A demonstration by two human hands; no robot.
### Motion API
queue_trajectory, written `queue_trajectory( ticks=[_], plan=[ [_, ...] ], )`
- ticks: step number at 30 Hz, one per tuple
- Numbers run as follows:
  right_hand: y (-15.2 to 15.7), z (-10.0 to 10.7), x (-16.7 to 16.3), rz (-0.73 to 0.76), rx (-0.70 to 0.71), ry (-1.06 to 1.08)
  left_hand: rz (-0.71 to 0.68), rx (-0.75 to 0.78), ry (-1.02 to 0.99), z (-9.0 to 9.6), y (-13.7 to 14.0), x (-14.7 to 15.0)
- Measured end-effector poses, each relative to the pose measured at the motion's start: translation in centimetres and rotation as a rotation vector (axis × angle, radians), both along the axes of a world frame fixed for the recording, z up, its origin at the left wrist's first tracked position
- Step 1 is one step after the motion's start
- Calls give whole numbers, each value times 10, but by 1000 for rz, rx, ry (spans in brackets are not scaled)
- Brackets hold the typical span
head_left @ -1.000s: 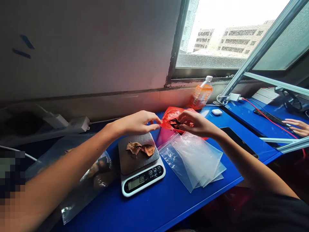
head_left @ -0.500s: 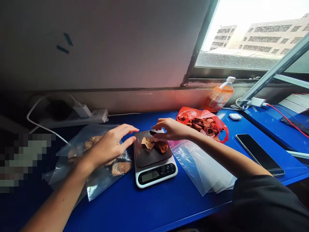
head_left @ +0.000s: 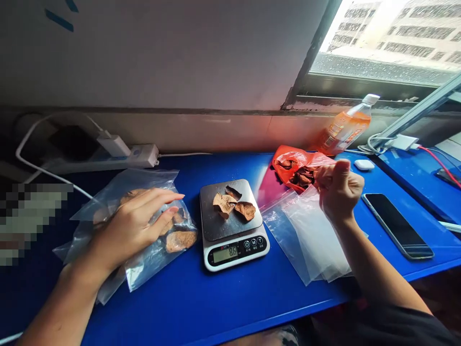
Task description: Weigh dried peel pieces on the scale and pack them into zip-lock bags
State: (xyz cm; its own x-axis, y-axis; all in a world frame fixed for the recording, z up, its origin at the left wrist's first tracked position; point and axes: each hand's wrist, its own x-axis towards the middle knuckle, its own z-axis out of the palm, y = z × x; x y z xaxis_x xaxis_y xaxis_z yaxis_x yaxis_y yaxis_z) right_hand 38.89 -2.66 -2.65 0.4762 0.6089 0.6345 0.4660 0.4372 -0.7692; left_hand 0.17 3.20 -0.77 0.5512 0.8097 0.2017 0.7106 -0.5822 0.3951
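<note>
A white kitchen scale (head_left: 236, 259) reads about 8.6, with three pieces on its plate: a pale curled dried peel piece (head_left: 224, 203), a brown one (head_left: 245, 210) and a dark one (head_left: 233, 192). My left hand (head_left: 139, 221) is open over clear plastic bags (head_left: 137, 276) that hold brown dried pieces (head_left: 181, 241); I cannot tell whether it touches them. My right hand (head_left: 340, 190) is at the right side of a red plastic bag (head_left: 295, 156) of dried pieces (head_left: 303, 178). Its fingers are curled in, thumb raised, and whatever they may hold is hidden.
Flat clear bags (head_left: 306, 240) lie right of the scale. Farther right are a phone (head_left: 398, 226) and a white earbud case (head_left: 364, 165). An orange drink bottle (head_left: 347, 127) stands at the back, and a power strip (head_left: 144, 154) lies along the wall.
My right hand has left the scale and moved right to the red bag, and its fingers have curled. My left hand has drawn back leftward from the scale. The view has shifted.
</note>
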Motion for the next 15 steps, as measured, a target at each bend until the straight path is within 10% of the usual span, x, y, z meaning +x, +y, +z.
queue_trajectory(
  ticks=[9, 15],
  plan=[
    [-11, 3, -3, -71, -209, -428, -66, -155, 229, -6, 5, 4],
    [-8, -1, -6, 210, -392, -798, -77, -158, 238, -7, 5, 4]
  ],
)
